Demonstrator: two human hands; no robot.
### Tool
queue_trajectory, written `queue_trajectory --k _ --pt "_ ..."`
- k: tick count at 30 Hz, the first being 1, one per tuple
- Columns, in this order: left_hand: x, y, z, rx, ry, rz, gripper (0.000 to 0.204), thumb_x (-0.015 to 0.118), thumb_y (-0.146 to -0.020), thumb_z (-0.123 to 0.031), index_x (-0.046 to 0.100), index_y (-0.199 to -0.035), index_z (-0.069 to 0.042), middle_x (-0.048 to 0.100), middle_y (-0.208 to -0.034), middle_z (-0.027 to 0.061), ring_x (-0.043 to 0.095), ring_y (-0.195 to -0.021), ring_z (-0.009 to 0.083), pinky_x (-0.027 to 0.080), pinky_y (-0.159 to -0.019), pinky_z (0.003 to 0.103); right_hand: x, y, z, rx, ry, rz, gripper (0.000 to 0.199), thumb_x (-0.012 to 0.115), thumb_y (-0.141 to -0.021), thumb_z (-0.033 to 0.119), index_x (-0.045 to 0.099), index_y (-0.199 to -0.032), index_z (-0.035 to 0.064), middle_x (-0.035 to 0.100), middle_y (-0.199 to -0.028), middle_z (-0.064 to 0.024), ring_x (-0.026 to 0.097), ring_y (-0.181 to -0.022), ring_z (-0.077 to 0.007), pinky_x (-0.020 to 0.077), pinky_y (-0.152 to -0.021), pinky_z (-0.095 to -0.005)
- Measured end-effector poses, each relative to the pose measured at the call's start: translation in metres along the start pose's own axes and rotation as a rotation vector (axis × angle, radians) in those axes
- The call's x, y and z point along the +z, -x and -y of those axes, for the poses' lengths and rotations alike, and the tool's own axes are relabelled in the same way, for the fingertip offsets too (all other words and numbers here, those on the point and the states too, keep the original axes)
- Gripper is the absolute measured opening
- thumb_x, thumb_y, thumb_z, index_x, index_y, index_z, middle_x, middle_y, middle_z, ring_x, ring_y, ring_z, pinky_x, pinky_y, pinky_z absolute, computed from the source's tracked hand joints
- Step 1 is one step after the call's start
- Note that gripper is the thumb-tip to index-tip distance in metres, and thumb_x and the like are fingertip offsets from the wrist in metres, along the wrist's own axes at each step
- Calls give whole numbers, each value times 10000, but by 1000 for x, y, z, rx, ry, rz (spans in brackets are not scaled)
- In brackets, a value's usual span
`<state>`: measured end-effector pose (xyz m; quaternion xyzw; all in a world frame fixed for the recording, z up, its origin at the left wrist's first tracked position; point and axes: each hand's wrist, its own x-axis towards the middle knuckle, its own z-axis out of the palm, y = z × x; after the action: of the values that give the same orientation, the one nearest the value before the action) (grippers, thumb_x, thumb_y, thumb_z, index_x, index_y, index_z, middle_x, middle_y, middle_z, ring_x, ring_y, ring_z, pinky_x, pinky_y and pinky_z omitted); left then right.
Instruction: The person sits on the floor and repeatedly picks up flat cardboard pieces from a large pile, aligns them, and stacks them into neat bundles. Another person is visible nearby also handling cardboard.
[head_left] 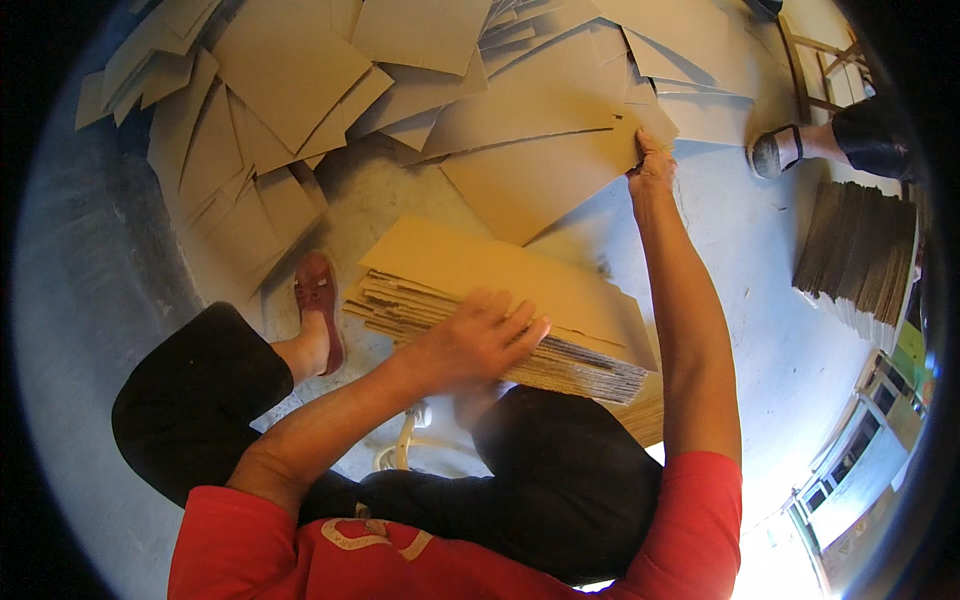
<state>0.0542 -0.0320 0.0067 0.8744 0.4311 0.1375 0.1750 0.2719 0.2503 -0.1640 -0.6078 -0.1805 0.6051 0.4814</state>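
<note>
Loose cardboard sheet [530, 185]: beyond the stack, slanting in front of the scattered cardboard [290, 75] on the floor [735, 250].
Right hand [655, 160]: closed on that sheet's far right corner.
Left hand [480, 340]: open, fingers spread over the near edge of the cardboard stack [530, 280]; motion blur hides whether it presses down.
Sheet's feel: probably light and fairly stiff, though a one-corner hold may let it swing or crease.
Stack's feel: likely heavier, its layers apt to slide.
Best hold: sheet by opposite edges; stack squeezed from both ends.
</note>
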Motion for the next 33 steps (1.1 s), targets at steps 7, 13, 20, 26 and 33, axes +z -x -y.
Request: queue_trajectory --k 7,13,20,26,33 --pt "-2 -1 -1 3 22 -29 650 697 -697 -290 480 -1260 -47 555 -1163 155 527 -1070 328 368 -962 452 -40 43 50 -41 -93 -9 405 717 -777 13 567 -1150 64 629 -1096 -83 622 -976 -238 550 -737 -428" --pt "-2 4 0 -5 32 -46 701 728 -668 -271 459 -1272 -36 551 -1168 157 528 -1060 324 365 -962 439 -22 113 101 -342 66 73 334 699 -789 -21 589 -1103 10 652 -1014 -60 646 -854 -181 559 -754 -318" --pt "-12 -1 -3 10 55 -1 884 815 -531 -249 427 -1296 -39 525 -1213 150 505 -1087 318 369 -950 429 12 199 197 -1017 630 148 39 693 -790 -28 689 -812 4 665 -784 -28 549 -675 -81 444 -619 -239" --pt "-7 6 -2 10 38 -2 939 831 -499 -256 412 -1316 -60 511 -1226 150 495 -1091 315 368 -951 421 48 289 277 -1257 1305 268 118 640 -829 -8 680 -929 38 669 -786 -65 621 -728 -135 499 -677 -297" --pt "-1 10 -1 21 -6 -14 1002 851 -493 -296 382 -1347 -59 488 -1274 161 478 -1143 315 347 -999 436 129 251 193 -989 1540 1191 152 594 -754 -1 582 -905 7 574 -714 -145 559 -640 -258 458 -580 -362"
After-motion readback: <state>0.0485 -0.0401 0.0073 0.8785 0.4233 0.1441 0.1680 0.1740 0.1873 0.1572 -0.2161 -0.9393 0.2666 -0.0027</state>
